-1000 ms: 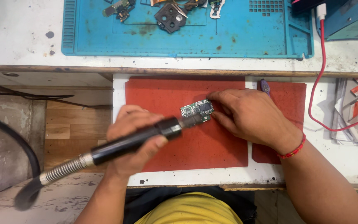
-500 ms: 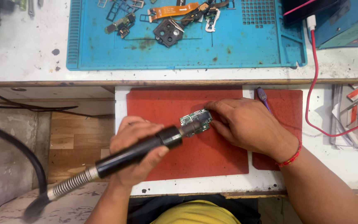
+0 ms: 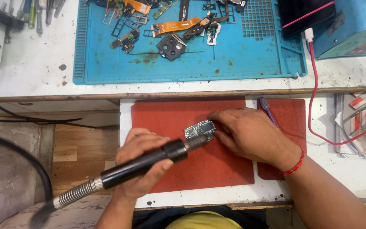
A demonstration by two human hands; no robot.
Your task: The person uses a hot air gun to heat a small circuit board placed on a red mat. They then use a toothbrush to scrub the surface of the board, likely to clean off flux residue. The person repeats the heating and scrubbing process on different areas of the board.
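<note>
In the head view, the left hand (image 3: 142, 163) is wrapped with closed fingers around a black hot-air handpiece (image 3: 149, 162), its nozzle touching a small circuit board (image 3: 200, 129) that lies on the red mat (image 3: 170, 114) near the bench's front edge. The right hand (image 3: 250, 133) pins the board with bent fingertips; a blue work mat (image 3: 106, 72) with loose parts lies toward the bench's far edge.

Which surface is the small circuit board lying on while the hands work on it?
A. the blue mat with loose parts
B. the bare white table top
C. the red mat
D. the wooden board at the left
C: the small circuit board lies on the red mat, pinned by the right hand, while the left hand aims the black handheld tool at it.
</note>
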